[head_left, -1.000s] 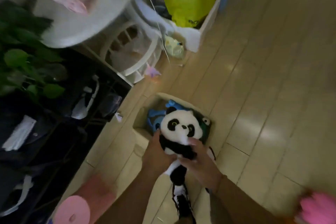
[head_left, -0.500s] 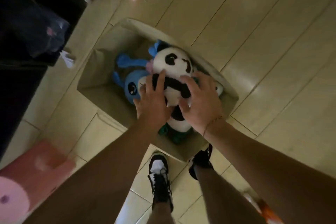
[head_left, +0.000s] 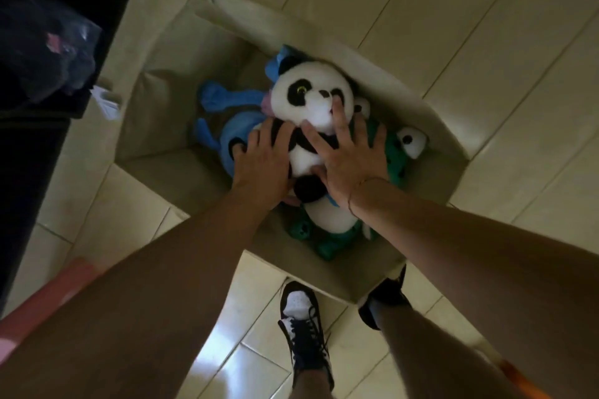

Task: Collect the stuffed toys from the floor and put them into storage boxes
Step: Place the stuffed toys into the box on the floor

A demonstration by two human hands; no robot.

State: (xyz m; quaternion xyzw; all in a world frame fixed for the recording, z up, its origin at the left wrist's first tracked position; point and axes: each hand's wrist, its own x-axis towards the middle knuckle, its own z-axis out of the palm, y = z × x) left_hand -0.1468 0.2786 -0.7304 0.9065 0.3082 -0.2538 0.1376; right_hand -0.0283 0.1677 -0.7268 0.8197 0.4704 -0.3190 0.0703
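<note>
Seen from above, where the head camera looks straight down, two bare arms reach into a storage box on a tiled floor.

Box: storage box (head_left: 434, 113), soft beige fabric, squarish with sagging, rounded walls; its near wall is partly covered by the arms.
Panda: panda toy (head_left: 311, 97), plush, round white head with black ears and eye patches, white belly, black limbs; it lies on its back on top of the other toys, in the middle of the box, head toward the far side.
Blue toy: blue stuffed toy (head_left: 223, 97), fuzzy, with long floppy ears, lying under and to the left of the panda; its face is mostly hidden by the left hand.
Green toy: green stuffed toy (head_left: 393, 159), under the panda on the right, with a bulging white eye and a foot poking out near the box's near wall; its overall shape is hard to make out.
Left hand: left hand (head_left: 262, 162), palm down, fingers spread and fairly straight, pressing on the panda's left side and the blue toy, gripping nothing.
Right hand: right hand (head_left: 350, 152), palm down, fingers splayed wide, resting on the panda's chest, one fingertip touching its muzzle; a thin bracelet circles the wrist.
Floor: floor (head_left: 486, 26), glossy pale tiles with thin seams.
Shoes: black-and-white laced shoes (head_left: 304, 327) stand just near of the box; the right one is half hidden by the box and a leg.
Left edge: dark furniture (head_left: 48, 42), its contents blurred and unreadable.
</note>
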